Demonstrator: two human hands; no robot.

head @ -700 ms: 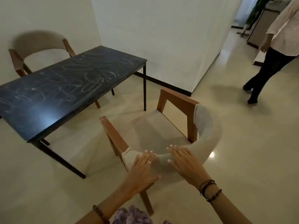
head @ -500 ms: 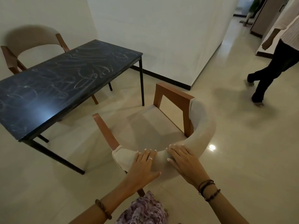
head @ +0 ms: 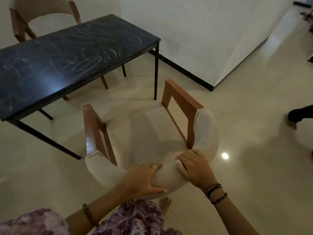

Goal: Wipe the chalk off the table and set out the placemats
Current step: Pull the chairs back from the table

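A black table [head: 50, 68] with thin black legs stands at the upper left, its top covered in white chalk scribbles [head: 94, 60]. In front of me is a wooden armchair [head: 183, 99] with a padded cream backrest [head: 205, 133]. My left hand [head: 140, 178] grips the backrest's near curve, thumb underneath. My right hand [head: 194, 167] wraps over the backrest just to the right. No placemats or cloth are in view.
A second wooden chair [head: 42, 12] sits behind the table against the wall. A white wall corner with a black skirting [head: 186, 72] juts out on the right. Another person's dark shoe [head: 298, 114] shows at the right edge, on a glossy cream floor.
Both hands went from lying flat on the backrest to curling around it. The view tilted down and closer to the chair. The other person walked mostly out of view on the right.
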